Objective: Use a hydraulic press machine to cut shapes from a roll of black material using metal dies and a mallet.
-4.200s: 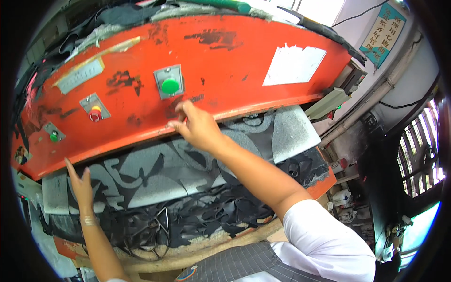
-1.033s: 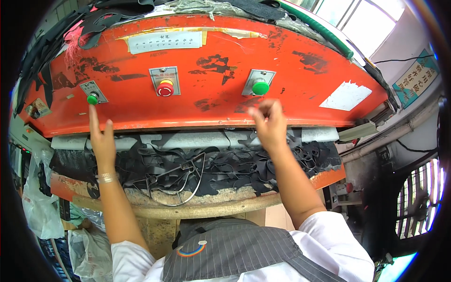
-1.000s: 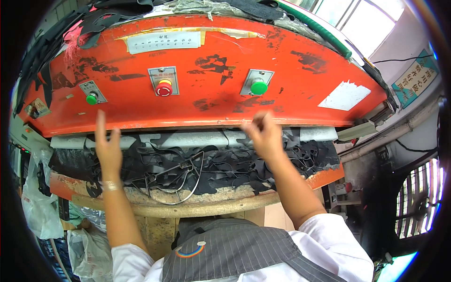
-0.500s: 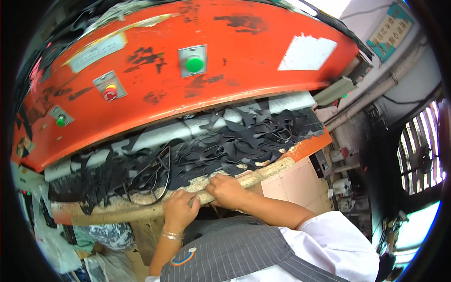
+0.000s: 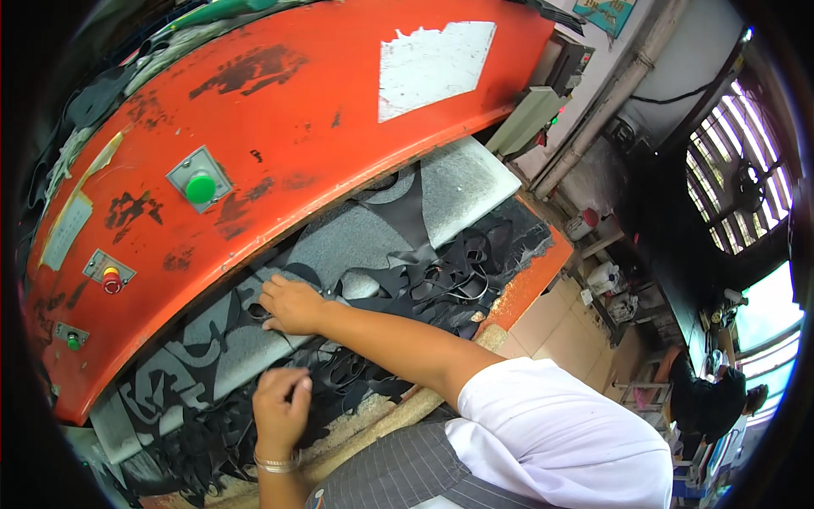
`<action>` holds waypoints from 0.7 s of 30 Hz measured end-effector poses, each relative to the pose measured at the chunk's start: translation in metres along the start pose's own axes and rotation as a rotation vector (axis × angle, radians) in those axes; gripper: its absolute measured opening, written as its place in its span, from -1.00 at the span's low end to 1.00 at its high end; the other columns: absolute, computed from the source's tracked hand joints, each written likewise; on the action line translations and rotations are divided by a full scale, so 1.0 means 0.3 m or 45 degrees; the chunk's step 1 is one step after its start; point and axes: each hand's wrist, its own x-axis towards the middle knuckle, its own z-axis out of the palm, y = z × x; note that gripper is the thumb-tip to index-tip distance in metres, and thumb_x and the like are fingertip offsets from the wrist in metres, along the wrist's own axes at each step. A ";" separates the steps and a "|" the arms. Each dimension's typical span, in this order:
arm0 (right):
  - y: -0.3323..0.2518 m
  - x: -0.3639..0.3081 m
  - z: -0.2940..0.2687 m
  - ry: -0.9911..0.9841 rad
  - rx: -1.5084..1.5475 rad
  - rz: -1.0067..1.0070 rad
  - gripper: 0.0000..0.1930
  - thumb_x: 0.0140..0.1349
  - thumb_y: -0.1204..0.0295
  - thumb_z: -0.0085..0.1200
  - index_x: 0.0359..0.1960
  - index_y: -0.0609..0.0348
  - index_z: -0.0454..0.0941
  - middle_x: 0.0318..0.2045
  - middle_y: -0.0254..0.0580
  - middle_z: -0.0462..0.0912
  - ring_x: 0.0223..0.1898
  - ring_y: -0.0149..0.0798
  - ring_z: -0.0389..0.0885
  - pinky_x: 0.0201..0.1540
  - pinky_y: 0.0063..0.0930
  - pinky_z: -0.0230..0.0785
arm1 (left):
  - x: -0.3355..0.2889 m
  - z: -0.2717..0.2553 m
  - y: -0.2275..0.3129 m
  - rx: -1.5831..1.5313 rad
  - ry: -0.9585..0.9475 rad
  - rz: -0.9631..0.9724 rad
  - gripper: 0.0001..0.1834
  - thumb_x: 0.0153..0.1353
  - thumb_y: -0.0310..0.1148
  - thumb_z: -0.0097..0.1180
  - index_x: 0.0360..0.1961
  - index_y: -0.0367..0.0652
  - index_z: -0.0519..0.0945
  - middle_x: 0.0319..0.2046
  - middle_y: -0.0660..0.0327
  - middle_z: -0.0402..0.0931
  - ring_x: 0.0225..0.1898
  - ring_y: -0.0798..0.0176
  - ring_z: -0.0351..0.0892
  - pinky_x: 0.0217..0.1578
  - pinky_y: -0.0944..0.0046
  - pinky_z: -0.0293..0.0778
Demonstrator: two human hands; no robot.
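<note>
My right hand [image 5: 292,305] reaches onto the pale grey board [image 5: 465,188] below the orange machine front. Its fingers are apart and touch a black sheet [image 5: 326,237] with cut-out shapes, beside a small dark ring-like form that I cannot make out. Nearer me, my left hand [image 5: 281,407] hovers over a heap of black cut scraps [image 5: 339,369]. Its fingers are loosely bent, the thumb stands apart, and nothing shows in it. Strips of the sheet and pale gaps alternate along the board's left part.
The orange machine front [image 5: 314,127] carries a green button [image 5: 201,188], a red knob [image 5: 112,282] and a smaller green button [image 5: 73,341]. A worn padded rail [image 5: 407,413] runs along my side. Far right, a person in black [image 5: 705,397] is beside a bench.
Both hands have left the padded rail. The right has gone forward to the sheet on the board, the left over the scraps. The view has turned right, and more of the board shows.
</note>
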 end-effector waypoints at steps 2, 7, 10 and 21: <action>0.083 0.007 0.001 0.127 0.379 0.052 -0.53 0.05 0.12 0.27 -0.15 0.26 0.53 -0.22 0.01 0.51 -0.07 0.09 0.45 -0.01 -0.16 0.35 | 0.119 0.043 -0.032 0.026 0.068 0.032 -0.86 0.09 -0.48 0.18 -0.31 -0.27 0.65 -0.31 0.03 0.62 -0.25 0.02 0.60 -0.15 0.16 0.47; 0.253 -0.026 -0.214 0.276 0.691 0.603 -0.52 0.14 0.16 0.24 -0.05 0.31 0.52 -0.13 0.14 0.55 -0.04 0.11 0.51 0.05 -0.19 0.34 | 0.333 0.147 -0.097 -0.028 0.185 0.131 -0.85 0.16 -0.47 0.14 -0.26 -0.27 0.64 -0.32 0.06 0.59 -0.29 0.16 0.60 -0.23 0.26 0.47; 0.376 -0.177 -0.442 0.341 0.227 0.730 -0.50 0.08 0.17 0.28 -0.04 0.28 0.54 -0.11 0.17 0.56 -0.02 0.06 0.54 0.07 -0.20 0.36 | 0.521 0.288 -0.083 -0.070 -0.024 0.235 -0.84 0.17 -0.44 0.15 -0.24 -0.24 0.65 -0.34 0.07 0.59 -0.30 0.15 0.60 -0.25 0.27 0.48; 0.527 -0.379 -0.523 0.510 -0.098 0.903 -0.55 -0.05 0.28 0.33 -0.19 0.37 0.56 -0.23 0.19 0.60 -0.12 0.16 0.56 -0.05 -0.14 0.41 | 0.841 0.738 -0.080 0.529 -0.202 0.421 -0.53 0.28 -0.15 0.03 0.19 -0.03 0.48 0.30 0.13 0.29 0.35 -0.06 0.17 0.33 -0.06 0.07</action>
